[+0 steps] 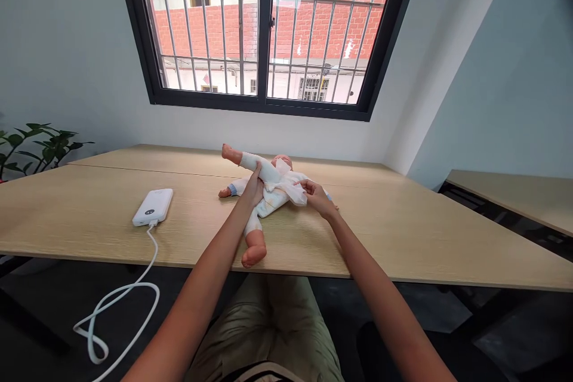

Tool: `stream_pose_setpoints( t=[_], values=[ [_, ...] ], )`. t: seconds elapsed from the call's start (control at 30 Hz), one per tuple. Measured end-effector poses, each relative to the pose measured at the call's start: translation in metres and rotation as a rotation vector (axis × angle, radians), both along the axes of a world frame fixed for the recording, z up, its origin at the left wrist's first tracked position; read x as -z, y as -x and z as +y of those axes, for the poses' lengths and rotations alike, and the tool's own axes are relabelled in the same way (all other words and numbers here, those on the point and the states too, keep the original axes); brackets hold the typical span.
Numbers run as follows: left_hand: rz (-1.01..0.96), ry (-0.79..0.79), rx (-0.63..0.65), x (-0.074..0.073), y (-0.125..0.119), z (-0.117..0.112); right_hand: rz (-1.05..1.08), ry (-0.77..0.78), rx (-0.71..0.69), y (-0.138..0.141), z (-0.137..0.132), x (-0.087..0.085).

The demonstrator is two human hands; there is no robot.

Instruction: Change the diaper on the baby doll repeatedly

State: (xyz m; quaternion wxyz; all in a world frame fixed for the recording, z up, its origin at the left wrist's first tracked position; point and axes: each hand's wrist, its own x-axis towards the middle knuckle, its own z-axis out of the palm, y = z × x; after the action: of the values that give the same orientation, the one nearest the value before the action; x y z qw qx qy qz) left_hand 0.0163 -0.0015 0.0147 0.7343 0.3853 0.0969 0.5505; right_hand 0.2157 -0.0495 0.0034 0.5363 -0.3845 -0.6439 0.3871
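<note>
A baby doll (274, 200) in a pale outfit lies on its back on the wooden table, head toward the window. My left hand (254, 188) is closed around one of its legs, which is raised and points to the left. The other leg stretches toward the table's front edge, its bare foot showing. My right hand (316, 196) pinches a thin white cloth or wipe (294, 191) that lies across the doll's body. Part of the doll's face and its arm on the right are hidden by the cloth and my hand.
A white power bank (153, 207) lies on the table (403, 227) at the left. Its white cable (150, 298) hangs over the front edge in loops. A leafy plant (45, 146) stands at the far left. Behind the table is a barred window (264, 42); another table (514, 197) is at the right.
</note>
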Motion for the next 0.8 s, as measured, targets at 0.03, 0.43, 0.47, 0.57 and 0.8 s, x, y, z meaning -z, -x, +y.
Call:
stream_pose_setpoints(
  t=[0.03,0.43,0.47,0.57,0.8],
  values=[
    [0.003,-0.004,-0.008,0.0,0.0,0.0,0.022,0.013,0.006,-0.002,0.0,-0.001],
    [0.036,0.011,-0.037,-0.001,-0.001,-0.004,0.26,0.256,-0.231,-0.018,-0.002,-0.011],
    [0.037,0.012,-0.041,-0.001,-0.001,-0.004,0.207,0.246,-0.233,-0.017,-0.004,-0.011],
    [0.043,0.002,-0.05,-0.002,-0.002,-0.005,0.048,0.203,-0.25,-0.015,-0.007,-0.011],
    [0.024,-0.016,-0.036,0.005,-0.001,0.006,-0.161,0.165,-0.31,-0.01,-0.007,-0.007]
  ],
)
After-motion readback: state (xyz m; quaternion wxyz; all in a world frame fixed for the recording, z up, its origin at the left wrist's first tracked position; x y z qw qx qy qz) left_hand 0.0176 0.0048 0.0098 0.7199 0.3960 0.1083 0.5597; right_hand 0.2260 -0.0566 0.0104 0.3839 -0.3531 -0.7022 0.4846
